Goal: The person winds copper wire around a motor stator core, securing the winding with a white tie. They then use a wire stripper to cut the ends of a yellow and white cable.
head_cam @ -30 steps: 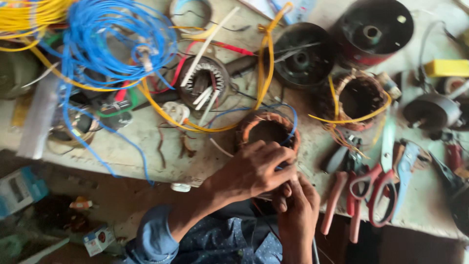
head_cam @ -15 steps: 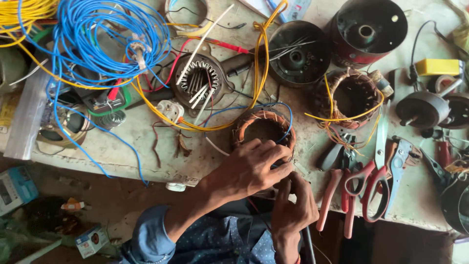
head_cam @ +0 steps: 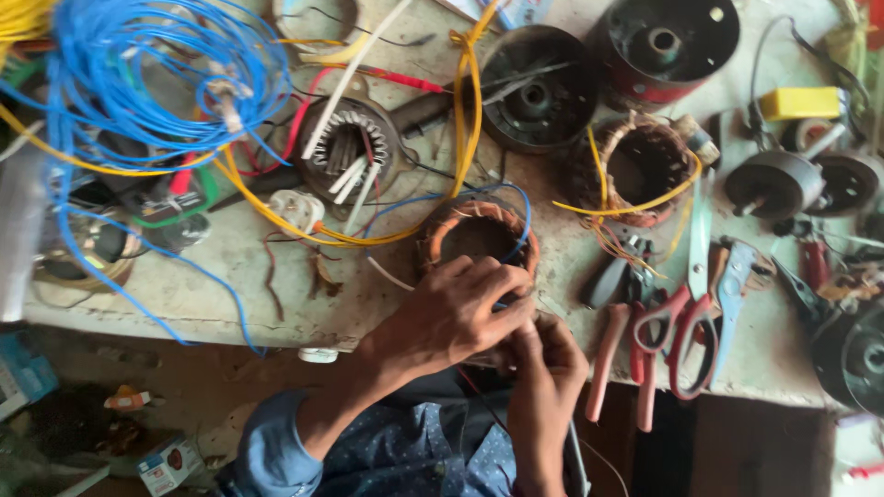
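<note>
Cluttered workbench (head_cam: 276, 294) | copper-wound stator (head_cam: 479, 235), bore upward | left hand (head_cam: 460, 308) fingers gripping it | right hand (head_cam: 543, 368) fingers pinching wire

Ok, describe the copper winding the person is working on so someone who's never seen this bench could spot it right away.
Start at the pale workbench and go to its near edge, just right of the middle. There sits a ring-shaped stator winding of reddish-brown copper, with the left hand on its near rim. Unlike the similar winding further right, blue wire loops around it.
</note>
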### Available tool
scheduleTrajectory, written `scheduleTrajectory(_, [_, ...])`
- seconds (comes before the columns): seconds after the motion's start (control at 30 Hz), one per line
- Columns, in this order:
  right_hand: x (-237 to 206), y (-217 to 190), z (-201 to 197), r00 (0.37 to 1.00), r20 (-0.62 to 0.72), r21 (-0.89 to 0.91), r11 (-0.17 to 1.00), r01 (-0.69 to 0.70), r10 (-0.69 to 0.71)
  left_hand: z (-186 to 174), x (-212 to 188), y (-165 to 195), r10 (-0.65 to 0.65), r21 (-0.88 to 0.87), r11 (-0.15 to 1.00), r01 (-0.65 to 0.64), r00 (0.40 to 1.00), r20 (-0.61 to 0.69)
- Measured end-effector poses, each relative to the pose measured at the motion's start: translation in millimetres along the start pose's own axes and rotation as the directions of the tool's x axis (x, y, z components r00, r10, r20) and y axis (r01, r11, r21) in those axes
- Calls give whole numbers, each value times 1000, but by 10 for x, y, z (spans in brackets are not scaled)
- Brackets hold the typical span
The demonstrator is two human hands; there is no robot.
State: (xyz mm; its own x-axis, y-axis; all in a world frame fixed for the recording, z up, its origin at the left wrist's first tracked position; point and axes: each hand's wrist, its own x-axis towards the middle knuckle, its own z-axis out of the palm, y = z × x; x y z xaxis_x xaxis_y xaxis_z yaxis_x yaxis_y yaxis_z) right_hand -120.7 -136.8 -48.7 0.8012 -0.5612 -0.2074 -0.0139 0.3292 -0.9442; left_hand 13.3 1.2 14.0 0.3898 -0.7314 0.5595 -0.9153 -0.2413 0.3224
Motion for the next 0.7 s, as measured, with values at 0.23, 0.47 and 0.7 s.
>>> scheduleTrajectory(0.23, [-1, -69, 228, 810, 102, -819, 413, 398, -578, -18, 72, -10, -8, -28, 1000, 9, 999, 44])
scheduleTrajectory(0.47, [25, -146, 243, 760, 204, -772, 376, 513, -618, -39, 102, -1, -1, -8, 1000, 1, 999, 53])
scheduleTrajectory(0.7, [-8, -173, 313, 976, -114, -424, 897, 121, -185, 24, 89, -8, -22, -18, 1000, 23, 997, 72])
